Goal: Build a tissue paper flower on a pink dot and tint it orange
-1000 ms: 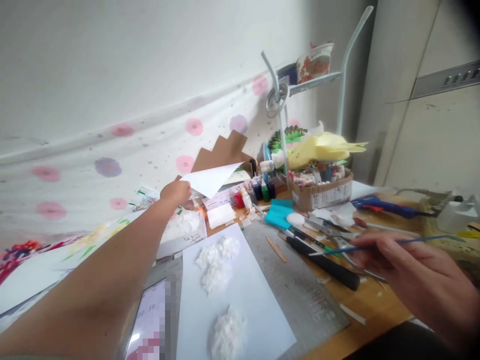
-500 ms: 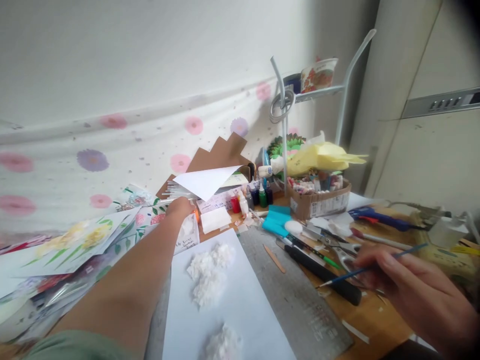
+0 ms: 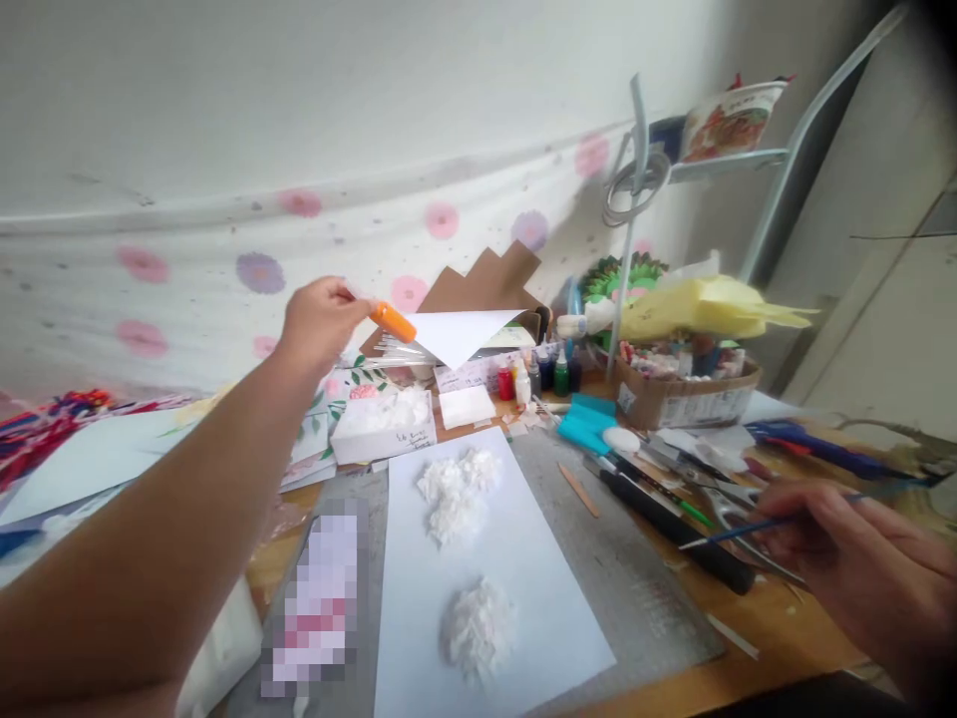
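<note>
The person's left hand (image 3: 323, 314), raised over the far side of the surface (image 3: 793, 628), pinches an orange bottle (image 3: 395, 322) by one end, its body jutting past the fingertips and slanting downward to the right. The right hand's fingers grip a slim blue brush (image 3: 740, 532), its pale tip pointing left, well apart from the white clumps (image 3: 478, 630) on a white sheet (image 3: 538, 598).

A plain off-white wall (image 3: 336, 90) fills the upper background, its lower part covered by a white sheet printed with pink and purple flowers (image 3: 351, 234). Soft light falls on a pale tubular metal rack (image 3: 733, 166), a brown wooden tabletop (image 3: 785, 638) and, rightward, a cream flat-faced cabinet (image 3: 897, 339).
</note>
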Available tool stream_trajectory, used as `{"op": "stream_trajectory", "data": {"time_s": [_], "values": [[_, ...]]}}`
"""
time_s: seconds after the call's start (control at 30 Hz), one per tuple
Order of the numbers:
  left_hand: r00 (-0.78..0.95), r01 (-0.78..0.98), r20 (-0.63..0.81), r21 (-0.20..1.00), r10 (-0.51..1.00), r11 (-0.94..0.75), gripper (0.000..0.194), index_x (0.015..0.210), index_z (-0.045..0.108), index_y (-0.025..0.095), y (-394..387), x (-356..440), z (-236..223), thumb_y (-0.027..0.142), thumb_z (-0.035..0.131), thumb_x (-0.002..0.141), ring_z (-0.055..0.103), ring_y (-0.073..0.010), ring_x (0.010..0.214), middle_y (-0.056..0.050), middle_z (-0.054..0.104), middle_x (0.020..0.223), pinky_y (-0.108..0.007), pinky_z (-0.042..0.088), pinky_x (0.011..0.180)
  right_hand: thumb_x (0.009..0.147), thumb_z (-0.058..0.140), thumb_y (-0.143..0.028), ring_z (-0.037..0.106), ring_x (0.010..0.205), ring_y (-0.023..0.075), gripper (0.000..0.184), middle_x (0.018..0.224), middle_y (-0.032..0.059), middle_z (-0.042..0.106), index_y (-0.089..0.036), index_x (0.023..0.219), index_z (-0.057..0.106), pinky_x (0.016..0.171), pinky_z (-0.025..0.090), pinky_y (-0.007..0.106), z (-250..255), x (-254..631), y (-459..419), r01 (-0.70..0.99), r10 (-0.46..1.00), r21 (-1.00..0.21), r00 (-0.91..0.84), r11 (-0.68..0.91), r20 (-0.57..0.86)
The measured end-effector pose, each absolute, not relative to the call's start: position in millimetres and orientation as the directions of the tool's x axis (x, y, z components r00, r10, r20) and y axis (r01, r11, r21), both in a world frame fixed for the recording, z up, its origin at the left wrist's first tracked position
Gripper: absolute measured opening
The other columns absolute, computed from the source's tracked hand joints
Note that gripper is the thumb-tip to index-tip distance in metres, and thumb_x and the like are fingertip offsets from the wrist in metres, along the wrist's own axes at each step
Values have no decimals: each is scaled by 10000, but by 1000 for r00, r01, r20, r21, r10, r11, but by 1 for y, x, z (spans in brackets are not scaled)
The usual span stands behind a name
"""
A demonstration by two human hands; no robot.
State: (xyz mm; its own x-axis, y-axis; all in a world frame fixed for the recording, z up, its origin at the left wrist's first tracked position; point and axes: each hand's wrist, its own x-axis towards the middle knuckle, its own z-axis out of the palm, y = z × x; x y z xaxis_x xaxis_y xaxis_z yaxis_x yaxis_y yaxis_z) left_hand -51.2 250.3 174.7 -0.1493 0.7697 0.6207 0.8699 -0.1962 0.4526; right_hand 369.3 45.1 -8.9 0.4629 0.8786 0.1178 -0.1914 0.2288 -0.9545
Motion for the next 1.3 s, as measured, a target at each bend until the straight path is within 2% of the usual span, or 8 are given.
{"op": "stream_trajectory", "data": {"time_s": [0.1, 0.13, 0.23, 0.37, 0.5, 0.7, 1.0, 1.3], "values": [[-157, 717, 669, 583, 727, -382, 300, 1066, 443, 112, 193, -56, 174, 336, 357, 884, 603, -109, 866, -45, 614, 1038, -264, 491, 763, 758, 607, -433, 537, 480, 142, 227, 536, 34, 579, -235, 714, 710, 431, 474, 246, -11, 357, 45, -207, 904, -945, 400, 253, 155], [-193, 536, 647, 699, 737, -473, 238, 1018, 452, 153, 172, -53, 164, 320, 360, 875, 612, -122, 882, -26, 614, 1005, -279, 498, 776, 782, 577, -439, 579, 512, 161, 232, 572, 39, 615, -250, 779, 713, 463, 506, 263, -13, 349, 42, -164, 913, -955, 371, 245, 171], [-135, 148, 466, 882, 875, -447, 162, 814, 453, 202, 114, -32, 112, 353, 413, 855, 622, -129, 757, 25, 597, 766, -294, 518, 749, 833, 523, -404, 686, 759, 216, 251, 860, 58, 722, -277, 976, 686, 680, 578, 325, -25, 324, 29, 228, 943, -948, 197, 222, 268], [133, -135, 116, 986, 984, -98, 215, 907, 449, 222, 63, -3, 46, 422, 498, 845, 629, -135, 665, 17, 582, 830, -307, 518, 655, 837, 520, -306, 624, 1056, 237, 296, 1141, 29, 671, -321, 1110, 636, 886, 528, 381, -50, 302, 16, 702, 852, -515, -266, 492, 451], [355, -146, 43, 989, 934, 10, 222, 931, 441, 216, 56, -6, 23, 413, 510, 856, 631, -136, 691, 6, 566, 852, -275, 489, 626, 845, 516, -291, 556, 1160, 254, 315, 1233, 45, 619, -300, 1140, 625, 937, 499, 416, -68, 300, 26, 819, 796, -166, -452, 549, 403], [338, -160, 58, 987, 939, -3, 238, 942, 450, 217, 65, -25, 6, 422, 522, 846, 624, -124, 678, 9, 558, 849, -271, 483, 635, 854, 491, -342, 526, 1192, 277, 356, 1241, 71, 610, -234, 1172, 607, 962, 479, 452, -78, 300, 40, 888, 793, -22, -399, 460, 460], [357, -223, 200, 967, 913, -124, 257, 963, 485, 211, 48, -23, 9, 415, 560, 824, 582, -111, 665, 16, 511, 767, -284, 512, 702, 882, 423, -364, 561, 1149, 276, 368, 1214, 98, 626, -193, 1134, 630, 948, 489, 465, -81, 297, 40, 936, 849, 46, -337, 349, 408], [316, -178, 378, 924, 870, -337, 276, 972, 543, 228, 35, -28, 32, 438, 584, 798, 526, -132, 666, -31, 555, 777, -261, 453, 616, 865, 419, -305, 487, 1219, 331, 376, 1284, 88, 578, -270, 1193, 599, 1006, 431, 513, -109, 315, 50, 938, 848, -31, -297, 345, 439]]}}
